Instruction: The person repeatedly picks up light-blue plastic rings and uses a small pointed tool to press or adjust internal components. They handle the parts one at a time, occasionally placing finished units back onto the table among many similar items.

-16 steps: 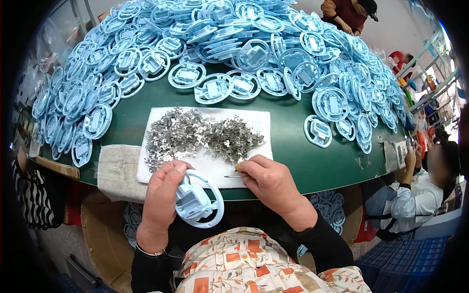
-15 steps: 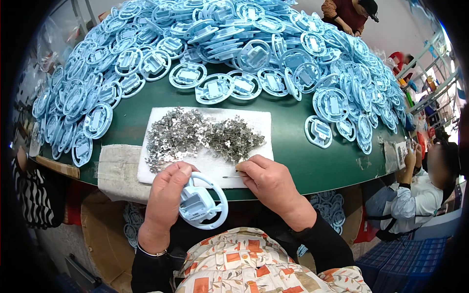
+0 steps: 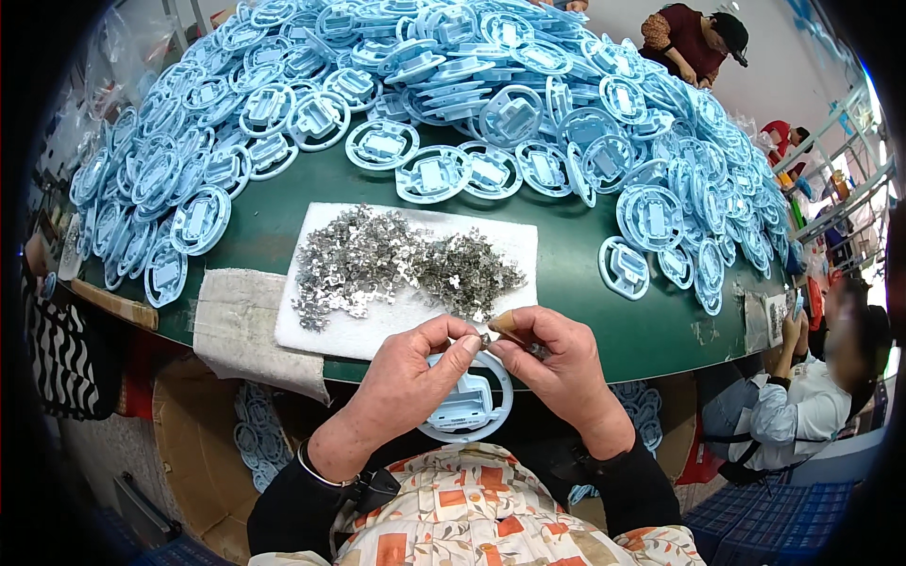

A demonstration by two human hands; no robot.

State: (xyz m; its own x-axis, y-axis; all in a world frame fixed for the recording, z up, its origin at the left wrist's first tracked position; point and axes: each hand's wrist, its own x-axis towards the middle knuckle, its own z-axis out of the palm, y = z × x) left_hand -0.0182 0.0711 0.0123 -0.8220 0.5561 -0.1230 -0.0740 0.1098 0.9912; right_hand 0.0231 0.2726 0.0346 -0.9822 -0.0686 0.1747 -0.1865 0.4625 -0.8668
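Note:
A light-blue toy steering wheel hangs upright below my left hand, whose thumb and forefinger are closed at its upper rim. My right hand is pinched close beside it, fingertips almost meeting the left ones. Between the fingertips is a small metal clip, partly hidden. Something thin and dark shows under the right fingers, too covered to name. Just beyond both hands, a heap of small silvery metal clips lies on a white foam sheet.
A large pile of blue wheels covers the far side of the green table. A pale cloth-like pad lies left of the foam. Cardboard boxes with more wheels stand below the edge. Other people sit right and work at the back.
My right hand has come left and down to meet my left hand at the wheel's upper rim. The left hand and wheel have moved right. The thin metal tool is now mostly hidden.

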